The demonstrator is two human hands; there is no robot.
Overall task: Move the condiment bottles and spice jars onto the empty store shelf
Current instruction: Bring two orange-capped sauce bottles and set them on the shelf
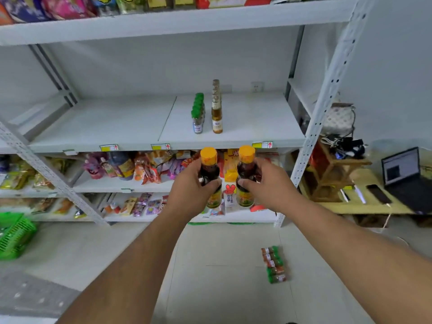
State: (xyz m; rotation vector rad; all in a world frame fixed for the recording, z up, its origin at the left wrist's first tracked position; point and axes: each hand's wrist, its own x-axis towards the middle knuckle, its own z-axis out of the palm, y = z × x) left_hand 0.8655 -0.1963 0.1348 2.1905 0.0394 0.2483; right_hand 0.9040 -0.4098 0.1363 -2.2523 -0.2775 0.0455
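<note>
No legible text; shelf-edge tags [262, 144] show red arrows, bottle labels blurred.

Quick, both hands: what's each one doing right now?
Left hand: grips a dark orange-capped bottle.
Right hand: grips a second orange-capped bottle.

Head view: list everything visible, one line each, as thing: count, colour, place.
dark sauce bottles: two, orange caps, one per hand
middle shelf: one, white, mostly bare
green-capped spice jars: one row, on middle shelf
amber bottles: one row, beside those jars
floor spice jars: one row, green caps, lying on floor
snack packets: many, mixed colours, lower shelves
basket: one, green, floor left
laptop: one, dark, right table
left hand: grips left bottle
right hand: grips right bottle
</note>
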